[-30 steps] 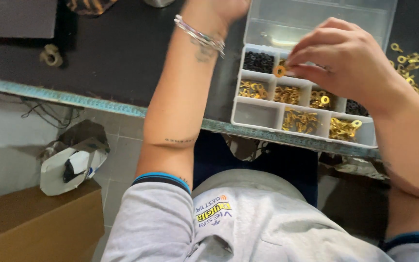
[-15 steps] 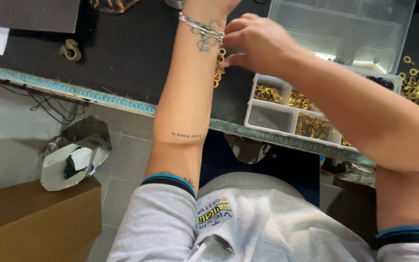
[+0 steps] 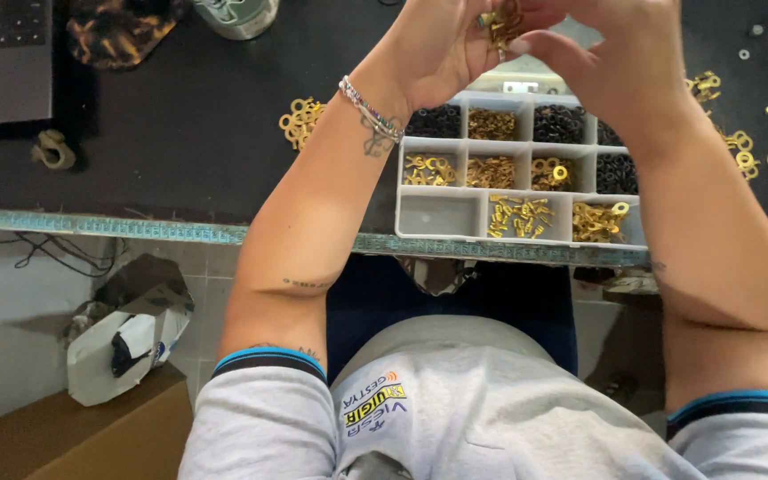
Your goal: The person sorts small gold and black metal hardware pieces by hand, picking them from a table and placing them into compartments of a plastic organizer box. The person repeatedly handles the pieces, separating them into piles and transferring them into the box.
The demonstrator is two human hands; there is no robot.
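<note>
You're pinching small brass terminals (image 3: 506, 20) between your left hand (image 3: 444, 44) and right hand (image 3: 613, 55), both raised above the compartment box (image 3: 437, 216) on the bench (image 3: 180, 151).

Black worktable (image 3: 180, 133) under compartment tray (image 3: 437, 216)

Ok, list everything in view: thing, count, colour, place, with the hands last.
compartment box: one, clear plastic, at the table's front edge, holding brass and black small parts
brass ring terminals: a small pile, gold, on the mat left of the box
loose terminals: several, gold, on the mat right of the box
table mat: one, black
laptop: one, grey, top left corner
cup: one, pale, top edge
cardboard box: one, brown, on the floor
bracelet: one, beaded, left wrist
left hand: raised, pinching brass pieces
right hand: raised, grip on the same pieces
</note>
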